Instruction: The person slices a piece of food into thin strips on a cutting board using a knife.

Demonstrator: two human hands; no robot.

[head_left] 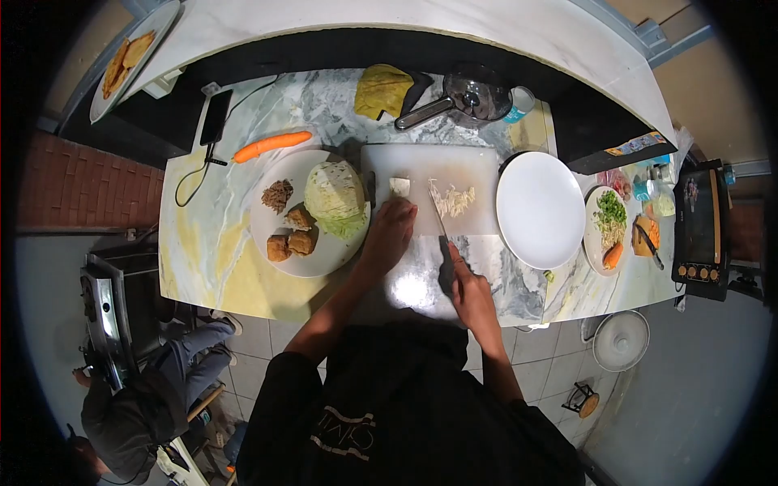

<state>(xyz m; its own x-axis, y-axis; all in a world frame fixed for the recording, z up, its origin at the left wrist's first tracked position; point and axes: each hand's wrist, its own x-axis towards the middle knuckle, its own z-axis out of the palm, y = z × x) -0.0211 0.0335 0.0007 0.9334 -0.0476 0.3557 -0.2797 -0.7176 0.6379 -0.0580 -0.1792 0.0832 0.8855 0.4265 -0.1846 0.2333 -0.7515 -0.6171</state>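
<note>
My right hand [470,292] is closed around the handle of a knife [441,221], whose blade points away from me over the white cutting board [478,162]. Thin pale strips [454,200] lie in a small pile just right of the blade. On the board's left side my left hand [393,228] is curled with its fingers together; what they hold, if anything, is hidden. A small white block [399,186] sits right at its fingertips. Left of that hand, a white plate [324,263] carries half a cabbage [334,194], brown fried pieces [301,241] and a minced brown heap [277,195].
An empty-looking white plate [540,211] stands right of the board. Further right are a plate of chopped greens [609,212] and another knife [649,246]. A carrot [271,147], phone [215,117] and lidded pan [478,93] lie behind. A person [138,413] is at lower left.
</note>
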